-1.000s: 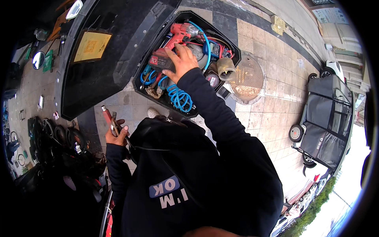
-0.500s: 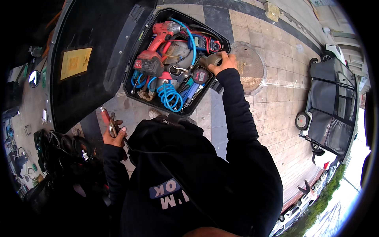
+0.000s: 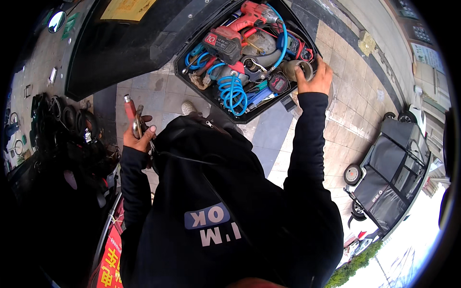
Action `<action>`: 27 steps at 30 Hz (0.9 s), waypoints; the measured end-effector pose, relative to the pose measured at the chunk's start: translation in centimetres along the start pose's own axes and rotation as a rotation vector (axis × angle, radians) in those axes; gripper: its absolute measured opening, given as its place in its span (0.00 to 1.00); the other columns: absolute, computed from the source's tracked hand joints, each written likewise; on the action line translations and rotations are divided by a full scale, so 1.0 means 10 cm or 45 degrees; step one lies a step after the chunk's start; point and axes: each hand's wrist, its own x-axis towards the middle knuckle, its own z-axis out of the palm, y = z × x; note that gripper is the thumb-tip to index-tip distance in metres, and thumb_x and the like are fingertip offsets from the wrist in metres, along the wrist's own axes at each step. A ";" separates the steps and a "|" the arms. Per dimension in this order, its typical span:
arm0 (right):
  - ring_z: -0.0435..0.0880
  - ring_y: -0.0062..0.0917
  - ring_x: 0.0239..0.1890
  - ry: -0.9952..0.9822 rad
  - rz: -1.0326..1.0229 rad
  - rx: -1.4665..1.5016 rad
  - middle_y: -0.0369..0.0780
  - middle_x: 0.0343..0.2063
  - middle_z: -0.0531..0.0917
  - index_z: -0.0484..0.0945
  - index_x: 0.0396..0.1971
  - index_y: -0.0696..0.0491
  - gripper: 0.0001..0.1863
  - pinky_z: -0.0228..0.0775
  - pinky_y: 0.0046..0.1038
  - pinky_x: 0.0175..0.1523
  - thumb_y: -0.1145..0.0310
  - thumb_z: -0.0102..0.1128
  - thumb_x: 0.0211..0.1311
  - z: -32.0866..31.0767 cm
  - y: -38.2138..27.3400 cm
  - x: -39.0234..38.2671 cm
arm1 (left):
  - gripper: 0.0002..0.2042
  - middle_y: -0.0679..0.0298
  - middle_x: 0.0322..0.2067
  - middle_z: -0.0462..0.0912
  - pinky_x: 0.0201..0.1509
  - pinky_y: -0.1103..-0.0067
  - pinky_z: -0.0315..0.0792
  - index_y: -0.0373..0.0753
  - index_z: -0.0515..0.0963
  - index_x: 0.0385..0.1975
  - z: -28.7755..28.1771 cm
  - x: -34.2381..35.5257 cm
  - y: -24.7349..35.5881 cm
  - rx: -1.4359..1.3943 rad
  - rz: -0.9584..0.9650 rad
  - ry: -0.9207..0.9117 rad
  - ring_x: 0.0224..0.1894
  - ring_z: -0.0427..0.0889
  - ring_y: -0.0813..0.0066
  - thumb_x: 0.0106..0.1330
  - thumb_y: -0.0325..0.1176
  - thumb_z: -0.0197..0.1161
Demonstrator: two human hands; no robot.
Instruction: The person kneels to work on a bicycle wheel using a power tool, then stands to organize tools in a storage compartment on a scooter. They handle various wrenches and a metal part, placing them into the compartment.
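Observation:
My left hand [image 3: 139, 136] is closed around a red-handled tool with a metal tip [image 3: 129, 106] and a worn metal tool [image 3: 138, 124] that looks like pliers. It is held low, left of the open black toolbox [image 3: 193, 88]. My right hand [image 3: 315, 80] is at the box's right corner, thumb and fingers about a tan ring that looks like a tape roll [image 3: 289, 70]. Next to the roll lie a round dark gauge [image 3: 278, 83] and a blue multimeter [image 3: 288, 47] with red leads. A red cordless impact wrench [image 3: 235, 32] rests across the other tools.
A coiled blue air hose [image 3: 232, 93] fills the box's near side. The raised black lid [image 3: 120, 53] stands at left. Tyres [image 3: 69, 116] are piled at the left. A dark covered vehicle [image 3: 391, 168] is parked on the paving at right.
The view has shifted, so the toolbox now appears higher and farther right. My right hand stays at the tape roll, its thumb now at the opening. My left hand keeps its tools.

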 end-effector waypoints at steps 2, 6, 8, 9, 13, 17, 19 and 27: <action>0.80 0.37 0.49 -0.401 -0.220 0.497 0.47 0.50 0.78 0.74 0.58 0.54 0.30 0.73 0.35 0.52 0.65 0.72 0.54 -0.46 -0.60 -0.17 | 0.16 0.67 0.24 0.80 0.27 0.83 0.67 0.33 0.75 0.45 -0.24 -0.05 0.01 0.008 -0.050 0.017 0.25 0.76 0.82 0.64 0.34 0.71; 0.83 0.33 0.45 -1.320 -0.511 1.087 0.44 0.46 0.81 0.76 0.55 0.56 0.24 0.75 0.30 0.49 0.67 0.70 0.58 -0.41 -1.73 -0.76 | 0.14 0.66 0.22 0.80 0.21 0.83 0.65 0.36 0.74 0.36 -0.74 0.00 -0.04 -0.139 0.003 0.065 0.18 0.72 0.84 0.66 0.38 0.69; 0.83 0.32 0.46 -1.523 -0.541 1.125 0.44 0.46 0.82 0.76 0.55 0.55 0.23 0.76 0.30 0.49 0.66 0.69 0.60 -0.05 -2.23 -1.09 | 0.14 0.64 0.22 0.81 0.19 0.82 0.65 0.36 0.73 0.34 -1.06 0.05 -0.01 -0.304 0.034 0.168 0.16 0.71 0.83 0.66 0.40 0.69; 0.83 0.32 0.45 -1.614 -0.523 1.097 0.43 0.45 0.82 0.76 0.55 0.54 0.23 0.76 0.30 0.49 0.65 0.68 0.61 0.14 -2.49 -1.21 | 0.14 0.63 0.23 0.81 0.18 0.82 0.65 0.36 0.73 0.36 -1.28 0.10 -0.08 -0.367 0.067 0.232 0.14 0.71 0.82 0.67 0.40 0.68; 0.83 0.32 0.47 -1.715 -0.624 1.114 0.44 0.45 0.82 0.76 0.54 0.55 0.21 0.76 0.31 0.50 0.63 0.64 0.64 0.92 -3.73 -1.38 | 0.13 0.57 0.26 0.82 0.17 0.81 0.65 0.34 0.73 0.38 -2.31 0.39 -0.10 -0.652 0.254 0.492 0.11 0.65 0.81 0.70 0.39 0.64; 0.80 0.37 0.54 -1.462 -0.685 1.221 0.47 0.51 0.80 0.69 0.62 0.55 0.31 0.72 0.35 0.59 0.59 0.67 0.62 1.66 -5.23 -1.45 | 0.14 0.55 0.28 0.81 0.20 0.80 0.67 0.37 0.73 0.36 -3.41 0.81 -0.03 -1.000 0.275 0.522 0.12 0.64 0.81 0.68 0.42 0.66; 0.78 0.37 0.58 -1.287 -0.822 1.276 0.51 0.54 0.77 0.67 0.64 0.56 0.34 0.70 0.33 0.61 0.58 0.68 0.62 2.02 -6.01 -1.50 | 0.14 0.55 0.29 0.80 0.21 0.80 0.66 0.38 0.73 0.35 -3.91 1.09 -0.11 -1.230 0.180 0.411 0.13 0.64 0.81 0.67 0.42 0.67; 0.75 0.16 0.29 -2.101 -0.154 1.391 0.33 0.28 0.77 0.72 0.45 0.55 0.17 0.68 0.21 0.34 0.58 0.63 0.69 3.42 -8.07 -1.63 | 0.17 0.52 0.43 0.83 0.22 0.80 0.68 0.36 0.75 0.45 -5.49 2.38 -0.64 -1.343 -0.178 0.197 0.17 0.67 0.83 0.70 0.45 0.63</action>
